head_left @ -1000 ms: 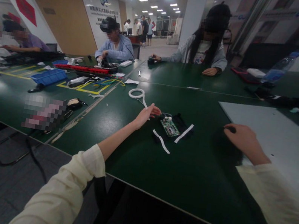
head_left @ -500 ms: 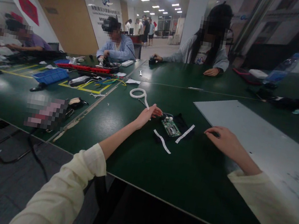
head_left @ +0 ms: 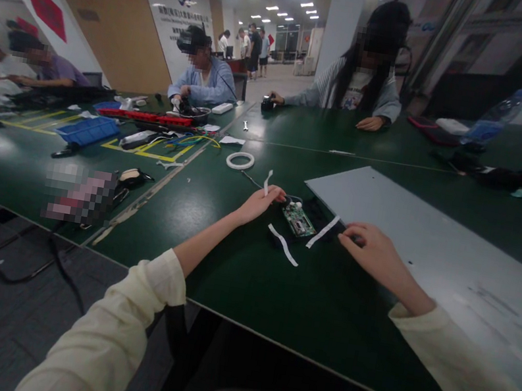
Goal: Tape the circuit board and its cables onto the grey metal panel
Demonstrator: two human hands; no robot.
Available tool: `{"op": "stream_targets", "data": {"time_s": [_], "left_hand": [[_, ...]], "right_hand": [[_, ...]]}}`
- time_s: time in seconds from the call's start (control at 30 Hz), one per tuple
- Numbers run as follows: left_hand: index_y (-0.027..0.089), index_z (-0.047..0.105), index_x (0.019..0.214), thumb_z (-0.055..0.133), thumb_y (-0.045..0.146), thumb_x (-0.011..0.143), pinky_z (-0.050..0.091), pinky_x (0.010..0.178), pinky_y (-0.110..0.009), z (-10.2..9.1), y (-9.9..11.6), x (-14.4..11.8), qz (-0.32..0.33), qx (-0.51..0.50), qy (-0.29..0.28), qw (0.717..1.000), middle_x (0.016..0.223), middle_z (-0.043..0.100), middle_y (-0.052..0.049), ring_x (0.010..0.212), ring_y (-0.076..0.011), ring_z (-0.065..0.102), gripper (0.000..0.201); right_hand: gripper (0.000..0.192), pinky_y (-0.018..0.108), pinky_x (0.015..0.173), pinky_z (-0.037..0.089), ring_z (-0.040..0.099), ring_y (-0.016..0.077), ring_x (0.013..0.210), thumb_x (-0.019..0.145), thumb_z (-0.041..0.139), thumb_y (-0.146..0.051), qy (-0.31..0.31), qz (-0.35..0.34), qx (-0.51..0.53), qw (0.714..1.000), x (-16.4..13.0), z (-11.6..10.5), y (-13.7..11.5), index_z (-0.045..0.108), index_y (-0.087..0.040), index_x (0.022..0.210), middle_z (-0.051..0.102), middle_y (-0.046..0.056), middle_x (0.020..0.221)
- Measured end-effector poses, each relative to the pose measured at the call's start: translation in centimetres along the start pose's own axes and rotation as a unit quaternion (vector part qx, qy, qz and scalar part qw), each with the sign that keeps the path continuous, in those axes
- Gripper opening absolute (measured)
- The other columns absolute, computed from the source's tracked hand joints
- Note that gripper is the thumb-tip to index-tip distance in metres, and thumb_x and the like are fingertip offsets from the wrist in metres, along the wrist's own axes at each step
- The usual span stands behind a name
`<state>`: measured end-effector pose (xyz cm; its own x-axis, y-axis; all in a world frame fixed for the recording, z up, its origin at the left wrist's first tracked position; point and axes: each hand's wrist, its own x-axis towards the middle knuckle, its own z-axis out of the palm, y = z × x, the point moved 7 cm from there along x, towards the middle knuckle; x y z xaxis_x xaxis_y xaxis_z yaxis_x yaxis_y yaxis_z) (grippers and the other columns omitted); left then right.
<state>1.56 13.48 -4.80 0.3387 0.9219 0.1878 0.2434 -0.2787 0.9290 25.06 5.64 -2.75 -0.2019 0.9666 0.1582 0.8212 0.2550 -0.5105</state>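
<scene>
My left hand (head_left: 259, 205) pinches a short strip of white tape (head_left: 268, 182), its free end sticking up above the fingers. Just right of those fingers lies a green circuit board (head_left: 299, 220) on a dark cloth-like piece. One white strip (head_left: 283, 245) lies at its near side and another strip (head_left: 323, 232) at its right. My right hand (head_left: 377, 249) has its fingers curled at the left edge of a large grey panel (head_left: 415, 228); the exact grip is partly hidden. A white tape roll (head_left: 240, 161) lies flat beyond my left hand.
A blue basket (head_left: 87, 130), cables (head_left: 194, 144) and a wrench (head_left: 169, 165) lie to the left. A small wrench (head_left: 245, 125) is farther back. Two people sit across the table; one has a hand (head_left: 372, 123) on it. A plastic bottle (head_left: 499, 118) stands at the far right.
The white strip in my left hand has come apart from the tape roll, which stays on the table. My right hand and the grey panel have shifted left, toward the circuit board.
</scene>
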Motion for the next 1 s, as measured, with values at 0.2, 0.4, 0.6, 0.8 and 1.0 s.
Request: {"op": "stream_targets", "data": {"time_s": [0.2, 0.4, 0.6, 0.8, 1.0], "left_hand": [[0.019, 0.055, 0.105, 0.035, 0.043, 0.088, 0.037, 0.091, -0.031, 0.9, 1.2, -0.5, 0.047, 0.104, -0.017, 0.993, 0.096, 0.062, -0.004, 0.096, -0.0178, 0.055, 0.036], [0.019, 0.059, 0.107, 0.034, 0.045, 0.088, 0.034, 0.096, -0.031, 1.4, 1.3, -0.6, 0.04, 0.089, -0.052, 0.994, 0.105, 0.061, -0.004, 0.103, -0.019, 0.052, 0.04], [0.021, 0.062, 0.106, 0.037, 0.048, 0.086, 0.032, 0.098, -0.032, 2.1, 1.2, -0.9, 0.022, 0.039, -0.082, 0.996, 0.108, 0.061, -0.003, 0.105, -0.0193, 0.051, 0.042], [0.022, 0.064, 0.105, 0.033, 0.048, 0.087, 0.03, 0.1, -0.036, 2.3, 1.6, -1.3, -0.028, -0.027, -0.095, 0.995, 0.114, 0.06, -0.003, 0.11, -0.0213, 0.049, 0.044], [0.021, 0.068, 0.097, 0.029, 0.049, 0.087, 0.028, 0.1, -0.042, 1.9, 1.2, -1.4, -0.047, -0.063, -0.022, 0.997, 0.116, 0.06, -0.003, 0.113, -0.0246, 0.047, 0.049]], "right_hand": [[0.03, 0.043, 0.08, 0.045, 0.054, 0.0247, 0.092, 0.079, 0.048, -0.043, 0.015, -0.03, 0.003, 0.999, -0.4, 0.5, -1.2, 0.063, -0.018, 0.072, 0.056, 0.011, 0.106], [0.026, 0.043, 0.083, 0.043, 0.053, 0.0238, 0.092, 0.08, 0.049, -0.039, 0.032, -0.059, -0.031, 0.997, -0.2, 0.5, -1.2, 0.062, -0.018, 0.072, 0.056, 0.01, 0.101], [0.027, 0.042, 0.08, 0.045, 0.053, 0.0227, 0.091, 0.082, 0.046, -0.037, 0.033, -0.03, -0.012, 0.999, -0.3, 0.4, -1.1, 0.062, -0.017, 0.074, 0.057, 0.01, 0.101], [0.028, 0.041, 0.079, 0.046, 0.054, 0.0222, 0.09, 0.082, 0.045, -0.036, 0.051, -0.042, -0.018, 0.998, -0.4, 0.4, -1.2, 0.062, -0.017, 0.069, 0.057, 0.01, 0.1], [0.026, 0.04, 0.079, 0.046, 0.055, 0.0213, 0.089, 0.082, 0.046, -0.035, 0.064, -0.052, -0.009, 0.997, -0.4, 0.4, -1.1, 0.061, -0.018, 0.068, 0.058, 0.009, 0.099]]}}
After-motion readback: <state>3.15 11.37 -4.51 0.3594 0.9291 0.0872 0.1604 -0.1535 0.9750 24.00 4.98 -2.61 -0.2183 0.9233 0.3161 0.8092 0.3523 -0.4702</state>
